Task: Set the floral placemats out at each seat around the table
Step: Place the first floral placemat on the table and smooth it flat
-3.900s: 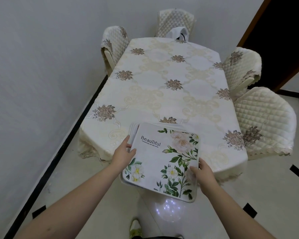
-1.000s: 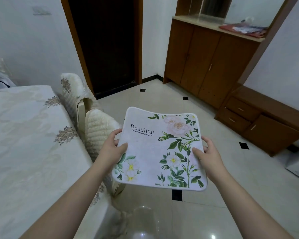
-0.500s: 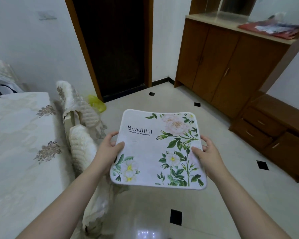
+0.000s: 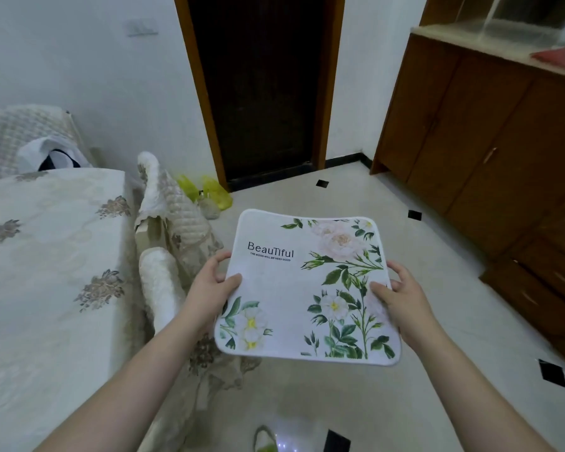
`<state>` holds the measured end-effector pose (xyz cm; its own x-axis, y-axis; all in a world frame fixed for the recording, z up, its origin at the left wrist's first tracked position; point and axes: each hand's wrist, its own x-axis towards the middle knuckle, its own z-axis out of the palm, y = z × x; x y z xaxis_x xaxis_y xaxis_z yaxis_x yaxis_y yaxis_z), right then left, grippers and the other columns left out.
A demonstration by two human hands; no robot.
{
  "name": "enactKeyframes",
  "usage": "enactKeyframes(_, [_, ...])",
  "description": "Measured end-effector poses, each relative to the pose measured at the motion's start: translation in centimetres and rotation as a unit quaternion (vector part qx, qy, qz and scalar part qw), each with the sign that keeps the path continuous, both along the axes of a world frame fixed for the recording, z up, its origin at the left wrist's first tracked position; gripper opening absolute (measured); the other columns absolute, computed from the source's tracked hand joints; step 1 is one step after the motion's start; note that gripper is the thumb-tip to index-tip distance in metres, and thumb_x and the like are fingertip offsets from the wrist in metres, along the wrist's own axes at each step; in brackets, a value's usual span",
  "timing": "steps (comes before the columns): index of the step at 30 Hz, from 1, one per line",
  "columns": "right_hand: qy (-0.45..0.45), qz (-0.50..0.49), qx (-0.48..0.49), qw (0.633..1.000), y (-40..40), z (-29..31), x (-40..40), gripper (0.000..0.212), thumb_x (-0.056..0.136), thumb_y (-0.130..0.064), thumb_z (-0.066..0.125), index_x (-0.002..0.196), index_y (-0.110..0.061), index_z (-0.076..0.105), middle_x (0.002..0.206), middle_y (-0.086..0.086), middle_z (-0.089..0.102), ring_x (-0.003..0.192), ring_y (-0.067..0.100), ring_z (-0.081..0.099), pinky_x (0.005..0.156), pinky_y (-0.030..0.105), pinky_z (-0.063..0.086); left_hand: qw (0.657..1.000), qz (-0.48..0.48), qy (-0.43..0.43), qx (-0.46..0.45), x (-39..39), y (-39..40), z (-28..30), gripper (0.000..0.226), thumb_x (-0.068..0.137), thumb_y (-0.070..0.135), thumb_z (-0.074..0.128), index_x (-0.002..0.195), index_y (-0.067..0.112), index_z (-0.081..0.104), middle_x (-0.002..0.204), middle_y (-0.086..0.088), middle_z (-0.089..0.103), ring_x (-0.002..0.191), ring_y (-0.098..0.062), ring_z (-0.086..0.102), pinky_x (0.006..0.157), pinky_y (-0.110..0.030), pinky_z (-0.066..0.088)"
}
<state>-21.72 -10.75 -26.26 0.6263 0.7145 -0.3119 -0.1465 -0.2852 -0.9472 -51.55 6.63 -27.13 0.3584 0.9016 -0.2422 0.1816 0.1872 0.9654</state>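
Note:
I hold the white floral placemats [image 4: 294,288], printed "Beautiful", flat in the air over the floor, to the right of the table. My left hand [image 4: 211,287] grips the left edge, thumb on top. My right hand [image 4: 400,296] grips the right edge the same way. Only the top mat shows; how thick the stack is under it I cannot tell. The table [image 4: 46,272], under a cream cloth with brown flower motifs, fills the left side. No mat lies on the part of it in view.
Two cream-covered chairs [image 4: 163,282] stand tucked against the table's right side, close to my left arm. Another chair [image 4: 23,132] is at the far end. A dark doorway [image 4: 265,86] is ahead, yellow bags [image 4: 212,190] by it, wooden cabinets [image 4: 490,141] at right.
I lifted the placemats from the near end of the table and have walked round to its right side, past the chairs. Both hands keep the same grip.

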Motion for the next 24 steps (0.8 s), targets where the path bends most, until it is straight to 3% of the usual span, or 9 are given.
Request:
enactKeyframes(3, [0.001,0.01,-0.01,1.0,2.9,-0.2,0.6,0.043,0.093,-0.006,0.062,0.125,-0.032,0.05,0.089,-0.003,0.078,0.077,0.028,0.076,0.069,0.053,0.061,1.0,0.016,-0.014,-0.015,0.4,2.2,-0.8,0.044,0.092,0.012,0.064,0.113,0.05,0.056,0.091,-0.014,0.078,0.078,-0.038,0.075,0.069,-0.053,0.061])
enactKeyframes(7, [-0.019,0.028,-0.023,0.999,7.2,0.3,0.9,0.044,0.094,-0.007,0.063,0.126,-0.033,0.048,0.096,0.003,0.076,0.079,0.029,0.076,0.072,0.056,0.06,0.999,0.026,-0.029,-0.02,0.4,5.5,-1.6,0.045,0.094,0.011,0.063,0.128,0.037,0.05,0.092,-0.015,0.077,0.08,-0.039,0.075,0.07,-0.054,0.06])
enactKeyframes(17, [-0.01,0.099,-0.02,0.995,19.3,2.1,-1.6,0.043,0.094,-0.005,0.061,0.123,-0.035,0.049,0.096,0.005,0.077,0.08,0.034,0.075,0.071,0.061,0.059,0.992,0.115,-0.035,-0.022,-3.6,13.4,-1.8,0.043,0.094,0.007,0.064,0.127,0.033,0.052,0.085,-0.015,0.077,0.074,-0.036,0.075,0.064,-0.05,0.061])
enactKeyframes(21, [-0.011,0.14,-0.023,0.99,23.6,2.2,-4.1,0.046,0.094,-0.006,0.062,0.129,-0.033,0.049,0.097,0.005,0.077,0.08,0.033,0.075,0.071,0.059,0.059,0.986,0.161,-0.029,-0.014,-7.0,14.7,-1.5,0.042,0.094,0.007,0.064,0.126,0.032,0.053,0.091,-0.018,0.076,0.08,-0.04,0.074,0.074,-0.059,0.059])
enactKeyframes(24, [-0.018,0.192,-0.02,0.981,26.9,2.0,-6.4,0.047,0.094,-0.007,0.062,0.131,-0.031,0.048,0.098,0.006,0.077,0.081,0.034,0.075,0.073,0.06,0.059,0.976,0.213,-0.036,-0.018,-10.0,14.9,-1.5,0.042,0.094,0.005,0.063,0.129,0.028,0.053,0.095,-0.018,0.076,0.082,-0.039,0.074,0.074,-0.055,0.06])
